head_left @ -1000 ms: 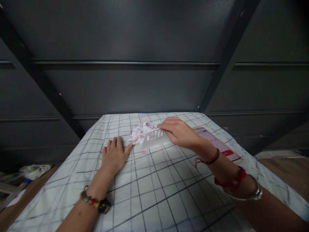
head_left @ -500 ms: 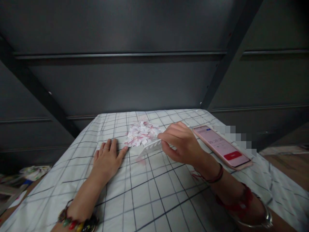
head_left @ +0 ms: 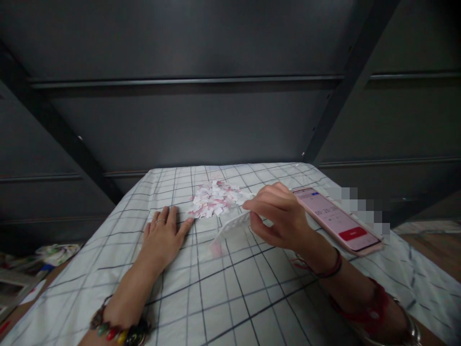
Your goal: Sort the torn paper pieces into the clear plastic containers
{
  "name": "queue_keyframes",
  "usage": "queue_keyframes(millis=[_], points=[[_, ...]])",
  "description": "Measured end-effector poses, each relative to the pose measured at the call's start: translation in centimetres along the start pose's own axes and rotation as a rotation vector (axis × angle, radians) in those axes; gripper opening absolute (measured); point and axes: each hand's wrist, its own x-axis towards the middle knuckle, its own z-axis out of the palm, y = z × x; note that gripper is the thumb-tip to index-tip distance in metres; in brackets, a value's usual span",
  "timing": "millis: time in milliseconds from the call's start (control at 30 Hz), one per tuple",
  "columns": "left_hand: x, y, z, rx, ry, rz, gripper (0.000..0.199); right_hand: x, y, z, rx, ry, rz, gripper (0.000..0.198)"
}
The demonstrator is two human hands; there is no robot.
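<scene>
My left hand (head_left: 163, 235) lies flat on the checked cloth with its fingers spread, the thumb tip close to a heap of small paper scraps (head_left: 215, 198). The scraps are white with pink marks. Thumb and fingers of my right hand (head_left: 279, 216) pinch the top edge of a thin see-through plastic bag (head_left: 234, 233). The bag slants down to the left, in front of the heap, and a pink patch shows at its lower left corner. How far the bag clears the cloth I cannot tell.
To the right of my right hand lies a phone (head_left: 338, 220) in a pink case, showing a timer. White cloth with dark lines (head_left: 223, 298) covers the surface. Dark panels (head_left: 201, 125) rise behind it. Assorted things (head_left: 57, 253) stand low at the far left.
My right hand has shifted a little to the right with the bag, which now hangs slightly nearer to me and farther from the heap. My left hand stays flat. The view has shifted slightly.
</scene>
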Motion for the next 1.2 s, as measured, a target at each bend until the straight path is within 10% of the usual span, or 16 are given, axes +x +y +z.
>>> queue_keyframes(millis=[833, 1200], points=[[-5.0, -2.2, -2.2, 0.006, -0.276, 0.122, 0.064, 0.3, -5.6, -4.3, -0.166, -0.196, 0.125, 0.02], [-9.1, -6.8, -0.7, -0.004, 0.021, 0.332, 0.057, -0.9, -9.5, -5.9, -0.207, -0.226, 0.129, 0.02]])
